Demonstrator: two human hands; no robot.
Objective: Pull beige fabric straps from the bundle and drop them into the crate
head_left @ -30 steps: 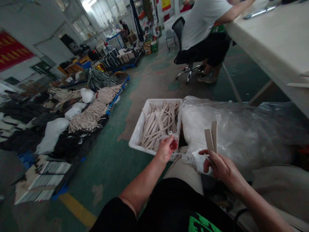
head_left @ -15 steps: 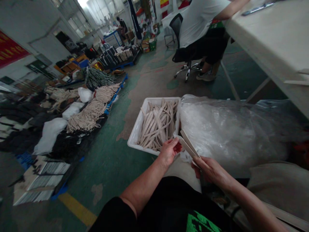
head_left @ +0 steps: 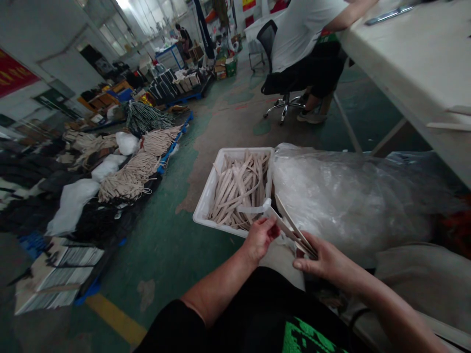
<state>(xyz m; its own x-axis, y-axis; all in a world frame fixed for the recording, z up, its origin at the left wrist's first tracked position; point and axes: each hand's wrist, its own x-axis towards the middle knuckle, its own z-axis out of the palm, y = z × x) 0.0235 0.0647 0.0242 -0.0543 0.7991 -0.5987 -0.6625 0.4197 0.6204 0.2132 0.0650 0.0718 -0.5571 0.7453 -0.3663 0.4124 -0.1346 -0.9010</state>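
Note:
My right hand (head_left: 324,260) is closed around several flat, stiff beige strips (head_left: 285,223), thumb on the near side, with their far ends spread apart. At the lower left edge of these strips, my left hand (head_left: 262,238) is closed in a pinch, with thumb and index finger against the nearest strip. From that strip's far end a whitish, translucent band (head_left: 253,209) curls out leftward over the white plastic bin (head_left: 208,203). Long, narrow beige fabric-like strips (head_left: 239,184) lie tangled in the bin, just beyond my left hand.
Clear plastic sheeting (head_left: 331,191) bulges right of the bin. A white-topped table (head_left: 415,63) stands at upper right; a person (head_left: 301,39) sits there on a wheeled chair (head_left: 268,49). Bundled cords (head_left: 125,174) and white bags (head_left: 75,201) cover pallets at left.
The whitish band now sticks out leftward over the bin from the strip's end. My right thumb has shifted, and the strips in that hand are more fanned. My left hand moved slightly right.

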